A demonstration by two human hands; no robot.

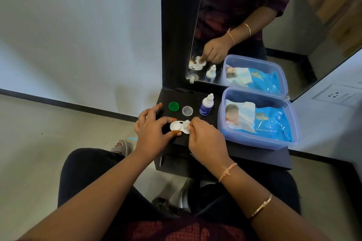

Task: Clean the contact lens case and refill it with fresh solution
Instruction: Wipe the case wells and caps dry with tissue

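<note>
A white contact lens case [176, 125] lies on the small black shelf [244, 152], both wells uncapped. My left hand [154, 133] pinches the case's left end between thumb and forefinger. My right hand [205, 139] grips a small white wipe [187, 125] and presses it into the case's right well. A green cap [174, 106] and a clear cap [187, 111] sit behind the case. The small solution bottle [206, 105], white top and blue label, stands upright to their right.
A clear blue-tinted plastic tub [254, 140] holding a blue pack of wet wipes fills the shelf's right half. A mirror [254, 25] in a black frame rises behind the shelf. A wall socket [337, 95] is at the right. My knees are below the shelf.
</note>
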